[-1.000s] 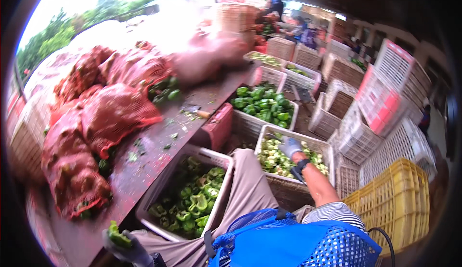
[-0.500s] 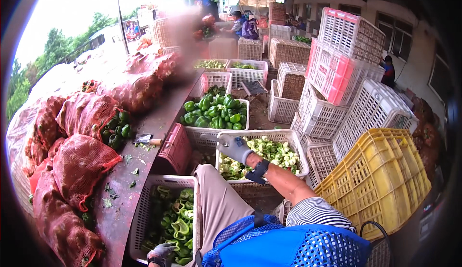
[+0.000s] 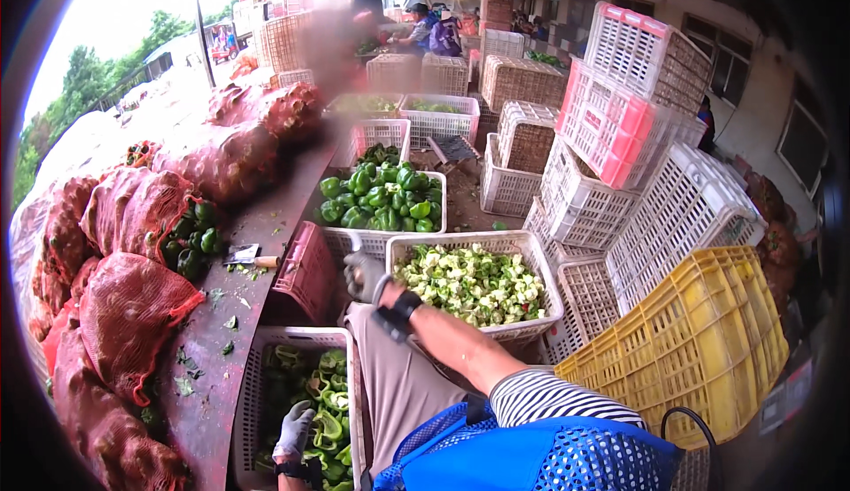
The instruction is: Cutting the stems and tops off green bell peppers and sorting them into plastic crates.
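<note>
My left hand [image 3: 295,429], in a grey-white glove with a dark wristband, is over the cut green peppers [image 3: 329,427] in the near white crate [image 3: 250,402]. Its fingers are stretched out, and no pepper shows in them. My right hand [image 3: 365,277], gloved and smeared by motion, is above my knee, left of a white crate [image 3: 551,301] of pale green pepper cores [image 3: 478,283]. Its fingers are curled, and a thin pale tip sticks up from them, too blurred to name. Whole green peppers [image 3: 385,197] fill a crate just beyond.
A long table [image 3: 208,376] on the left carries red mesh sacks [image 3: 133,314], loose green peppers [image 3: 190,239] and a broad-bladed knife [image 3: 252,257]. A red crate [image 3: 305,270] stands beside it. Stacked white crates [image 3: 611,137] and a yellow crate [image 3: 699,340] rise on the right.
My right hand has moved left and nearer, away from over the pepper cores. My left hand has moved farther into the crate of cut peppers. The view has shifted slightly.
</note>
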A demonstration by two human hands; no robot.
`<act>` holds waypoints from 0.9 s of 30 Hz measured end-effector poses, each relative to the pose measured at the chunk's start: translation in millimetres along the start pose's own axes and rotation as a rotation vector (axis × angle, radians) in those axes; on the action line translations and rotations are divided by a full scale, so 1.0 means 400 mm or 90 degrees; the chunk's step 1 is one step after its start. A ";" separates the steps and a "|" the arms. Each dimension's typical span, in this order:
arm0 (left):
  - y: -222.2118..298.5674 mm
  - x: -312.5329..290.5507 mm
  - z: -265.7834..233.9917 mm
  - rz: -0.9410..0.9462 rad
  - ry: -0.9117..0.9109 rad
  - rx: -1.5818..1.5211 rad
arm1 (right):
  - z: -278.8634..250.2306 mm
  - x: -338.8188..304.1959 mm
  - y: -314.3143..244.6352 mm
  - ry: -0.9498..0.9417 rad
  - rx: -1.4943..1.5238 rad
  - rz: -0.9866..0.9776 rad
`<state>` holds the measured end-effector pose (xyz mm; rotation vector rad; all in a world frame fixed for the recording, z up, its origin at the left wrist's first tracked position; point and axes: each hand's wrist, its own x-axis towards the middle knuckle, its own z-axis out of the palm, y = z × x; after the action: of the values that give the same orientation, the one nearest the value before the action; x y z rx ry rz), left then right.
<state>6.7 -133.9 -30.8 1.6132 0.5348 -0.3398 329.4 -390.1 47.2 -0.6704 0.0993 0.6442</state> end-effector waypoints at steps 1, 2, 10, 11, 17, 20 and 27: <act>-0.001 -0.005 -0.002 -0.008 0.009 -0.005 | 0.075 -0.023 0.049 0.021 -0.079 -0.004; 0.000 -0.004 0.000 -0.008 0.013 0.010 | 0.131 -0.047 0.092 0.006 -0.088 -0.082; -0.050 0.096 -0.043 0.139 0.087 0.068 | 0.308 0.032 0.228 0.010 -0.297 -0.355; 0.067 0.081 -0.002 0.158 0.042 0.086 | 0.271 0.080 0.202 0.062 -0.394 -0.476; 0.174 0.126 -0.016 0.081 0.080 0.088 | 0.311 0.132 0.206 0.017 -0.263 -0.278; 0.145 0.164 -0.093 0.097 0.136 0.122 | 0.342 0.169 0.290 0.023 -0.311 -0.264; 0.328 0.402 -0.293 0.249 0.286 0.363 | 0.293 0.233 0.324 -0.032 -0.290 -0.115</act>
<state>200.8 -2.1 11.4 2.3221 0.4626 0.1943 314.7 -192.7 42.0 -1.0877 -0.1583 0.5117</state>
